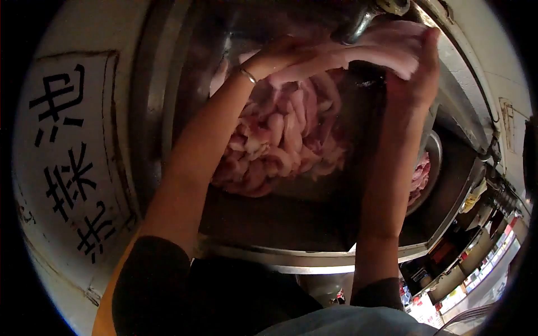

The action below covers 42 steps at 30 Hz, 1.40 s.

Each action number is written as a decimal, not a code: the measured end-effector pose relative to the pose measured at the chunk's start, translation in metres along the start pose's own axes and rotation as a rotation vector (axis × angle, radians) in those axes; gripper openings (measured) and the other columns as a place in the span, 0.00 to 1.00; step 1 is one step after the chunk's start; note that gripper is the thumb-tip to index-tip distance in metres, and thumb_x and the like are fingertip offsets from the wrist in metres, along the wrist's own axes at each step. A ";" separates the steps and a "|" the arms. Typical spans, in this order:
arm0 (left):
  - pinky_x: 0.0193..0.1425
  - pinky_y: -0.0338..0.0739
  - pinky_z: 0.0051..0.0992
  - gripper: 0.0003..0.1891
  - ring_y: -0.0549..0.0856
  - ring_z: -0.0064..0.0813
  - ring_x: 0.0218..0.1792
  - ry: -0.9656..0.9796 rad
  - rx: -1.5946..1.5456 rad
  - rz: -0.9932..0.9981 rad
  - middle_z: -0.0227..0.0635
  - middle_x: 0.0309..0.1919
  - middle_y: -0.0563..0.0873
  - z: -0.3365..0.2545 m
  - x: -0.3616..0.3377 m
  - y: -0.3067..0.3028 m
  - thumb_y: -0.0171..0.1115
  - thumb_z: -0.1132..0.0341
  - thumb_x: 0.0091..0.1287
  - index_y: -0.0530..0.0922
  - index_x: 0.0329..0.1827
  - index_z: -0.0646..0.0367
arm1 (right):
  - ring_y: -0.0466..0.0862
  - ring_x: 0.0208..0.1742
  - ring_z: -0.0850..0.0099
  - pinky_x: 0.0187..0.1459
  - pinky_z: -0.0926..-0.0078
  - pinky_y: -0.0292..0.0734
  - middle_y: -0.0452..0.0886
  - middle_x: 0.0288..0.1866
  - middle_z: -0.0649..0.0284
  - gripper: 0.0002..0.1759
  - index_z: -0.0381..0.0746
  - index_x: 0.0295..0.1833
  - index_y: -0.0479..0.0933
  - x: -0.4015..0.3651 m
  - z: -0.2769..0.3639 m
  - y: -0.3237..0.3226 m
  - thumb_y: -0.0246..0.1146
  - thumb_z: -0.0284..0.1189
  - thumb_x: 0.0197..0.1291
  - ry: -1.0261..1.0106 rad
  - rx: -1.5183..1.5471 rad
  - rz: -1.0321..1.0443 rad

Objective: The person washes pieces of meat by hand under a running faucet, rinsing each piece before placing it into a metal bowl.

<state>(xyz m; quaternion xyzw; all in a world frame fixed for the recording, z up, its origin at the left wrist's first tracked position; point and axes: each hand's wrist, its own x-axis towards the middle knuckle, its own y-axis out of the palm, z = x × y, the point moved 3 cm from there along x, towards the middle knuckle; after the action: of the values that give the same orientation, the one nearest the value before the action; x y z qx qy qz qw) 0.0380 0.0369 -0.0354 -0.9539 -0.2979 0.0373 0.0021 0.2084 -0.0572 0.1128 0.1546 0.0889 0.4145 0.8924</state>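
Note:
A long, pale pink strip of raw meat [381,49] stretches across the far part of a metal sink [263,224], passing beside the tap. My right hand [424,78] is wrapped around the strip's right end. Closer to its left part, my left hand [286,53] closes on the same strip, its fingertips partly hidden in shadow and behind the meat. Below both hands, a heap of pale pink raw meat pieces [280,140] lies in the sink, seemingly in some water.
A metal tap [361,25] reaches over the sink's far side. To the right, a round metal bowl [435,148] with more raw meat stands in a neighbouring basin. The sink's front rim [280,259] runs close to my body. A wall sign [67,151] is at left.

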 end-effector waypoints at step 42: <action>0.33 0.71 0.20 0.11 0.72 0.19 0.29 -0.127 0.131 0.102 0.30 0.29 0.75 0.060 0.007 -0.026 0.48 0.63 0.64 0.71 0.40 0.62 | 0.75 0.22 0.76 0.22 0.80 0.70 0.74 0.25 0.66 0.17 0.39 0.35 0.71 -0.072 0.068 -0.017 0.50 0.42 0.63 -0.051 0.510 -0.245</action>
<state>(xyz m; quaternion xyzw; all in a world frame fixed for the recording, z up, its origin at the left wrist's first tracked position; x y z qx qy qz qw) 0.0248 0.0612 -0.0950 -0.9613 -0.2453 0.1173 0.0438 0.1938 -0.1362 0.1732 0.3727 0.1856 0.2637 0.8701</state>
